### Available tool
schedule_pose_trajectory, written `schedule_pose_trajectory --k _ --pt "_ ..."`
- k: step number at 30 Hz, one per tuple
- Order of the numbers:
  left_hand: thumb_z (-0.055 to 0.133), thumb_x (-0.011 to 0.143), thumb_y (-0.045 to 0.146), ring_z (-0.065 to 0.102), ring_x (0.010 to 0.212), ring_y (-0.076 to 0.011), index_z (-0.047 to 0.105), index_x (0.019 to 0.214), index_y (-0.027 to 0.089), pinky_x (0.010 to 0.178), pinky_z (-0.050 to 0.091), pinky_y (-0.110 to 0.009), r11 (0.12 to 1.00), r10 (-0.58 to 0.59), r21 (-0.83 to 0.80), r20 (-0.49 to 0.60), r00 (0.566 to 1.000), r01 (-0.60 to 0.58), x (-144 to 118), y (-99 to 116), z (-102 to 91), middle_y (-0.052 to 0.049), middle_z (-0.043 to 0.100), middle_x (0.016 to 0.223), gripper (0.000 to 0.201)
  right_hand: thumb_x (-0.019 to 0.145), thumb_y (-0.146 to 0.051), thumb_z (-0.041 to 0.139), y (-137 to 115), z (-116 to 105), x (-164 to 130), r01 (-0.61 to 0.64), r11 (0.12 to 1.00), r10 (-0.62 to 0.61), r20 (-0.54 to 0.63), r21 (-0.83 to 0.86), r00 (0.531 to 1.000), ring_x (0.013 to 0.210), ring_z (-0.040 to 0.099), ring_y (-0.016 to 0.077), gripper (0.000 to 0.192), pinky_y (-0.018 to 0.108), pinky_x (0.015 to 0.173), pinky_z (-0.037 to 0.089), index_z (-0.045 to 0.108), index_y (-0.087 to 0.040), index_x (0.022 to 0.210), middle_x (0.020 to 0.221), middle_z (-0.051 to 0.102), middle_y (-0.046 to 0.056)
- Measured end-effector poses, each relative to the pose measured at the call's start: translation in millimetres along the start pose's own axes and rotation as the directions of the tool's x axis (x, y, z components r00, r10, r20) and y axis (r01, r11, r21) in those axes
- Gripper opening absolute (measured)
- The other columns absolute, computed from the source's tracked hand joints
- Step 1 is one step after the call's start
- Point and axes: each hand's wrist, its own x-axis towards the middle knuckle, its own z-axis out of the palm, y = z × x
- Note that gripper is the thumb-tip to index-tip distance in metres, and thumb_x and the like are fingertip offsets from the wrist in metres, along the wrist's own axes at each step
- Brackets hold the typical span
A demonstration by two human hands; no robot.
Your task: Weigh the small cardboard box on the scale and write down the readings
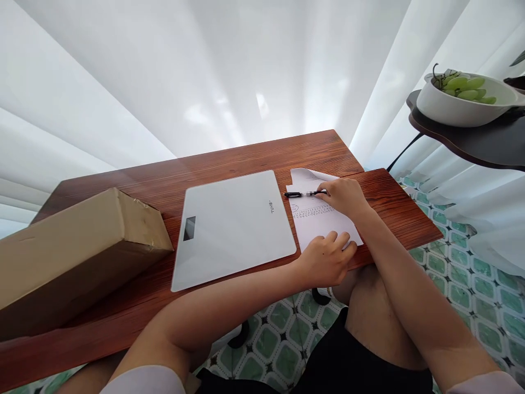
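A white sheet of paper (305, 227) with rows of small handwriting lies on the right part of the wooden table, its far edge curled up. Across its upper half is a black pen (301, 194), capped end to the left. My right hand (346, 196) pinches the pen's right end between thumb and fingers. At the paper's near edge rests my left hand (326, 257), fingers curled in at the paper; its thumb is hidden. Just left of the paper a flat white scale (233, 230) with a small dark display lies on the table.
A brown cardboard box (77, 246) stands on the left of the wooden table (246, 156). At the right, a dark shelf (463, 142) carries a white bowl (455, 112) of green grapes (467, 87). White curtains (246, 71) hang behind; green tiles (479, 268) cover the floor.
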Motion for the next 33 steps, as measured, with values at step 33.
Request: schedule_pose_trajectory --k 33 --pt "0.054 0.096 0.027 0.059 0.058 -0.0158 0.061 0.096 0.019 0.042 0.02 -0.034 0.981 0.162 -0.102 -0.027 0.986 -0.164 1 2 12.3 0.003 0.066 0.074 0.011 0.09 -0.027 0.055 -56 19 -22 0.089 0.604 -0.1 -0.035 0.792 0.994 0.043 0.046 0.0116 0.028 0.026 0.054 0.038 0.042 -0.023 0.065 0.046 0.051 -0.007"
